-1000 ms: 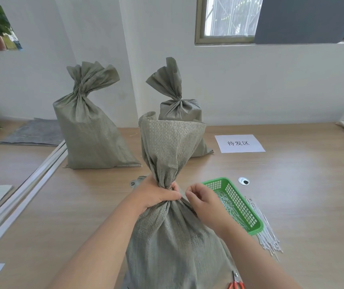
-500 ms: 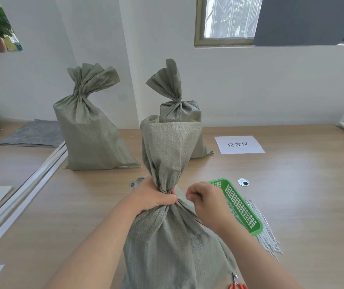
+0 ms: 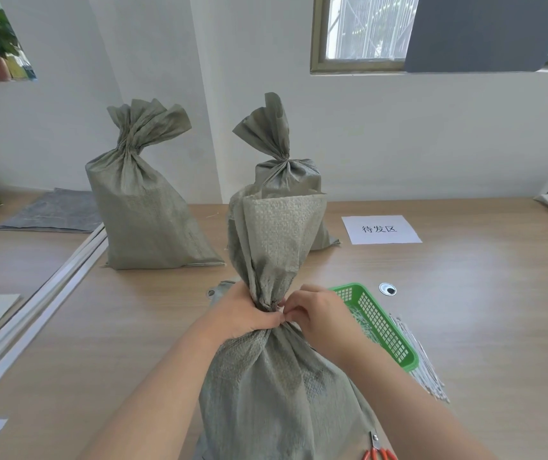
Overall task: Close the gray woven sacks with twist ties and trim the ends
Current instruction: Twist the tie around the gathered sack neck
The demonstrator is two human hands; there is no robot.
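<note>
Pale wood-grain tabletop (image 3: 465, 327) runs back to a white wall, and at its near edge stands the gray woven plastic sack being closed (image 3: 279, 393), upright, its body filling the bottom centre of the view and its loose mouth fanning upward above a gathered neck. The left hand (image 3: 242, 313) is wrapped around that neck from the left, fingers curled shut on the bunched fabric. The right hand (image 3: 319, 317) meets it from the right, its thumb and fingertips pinched together right at the neck and touching the left hand's fingertips; whether a tie sits between them is too small to tell. Just right of the right hand lies a green plastic mesh basket (image 3: 382, 323), with a bundle of thin white twist ties (image 3: 422, 363) spread on the table along its far side. At the bottom edge, beside the sack's base, the orange handles of a pair of scissors (image 3: 378, 453) poke into view. Farther back stand two more gray woven sacks with necks already cinched: one to the left (image 3: 143, 210), and one directly behind the held sack (image 3: 285, 174), partly hidden by it. A white paper sheet printed with dark characters (image 3: 380, 229) lies flat to the right of that rear sack. Along the left side run long white strips (image 3: 33, 300).
</note>
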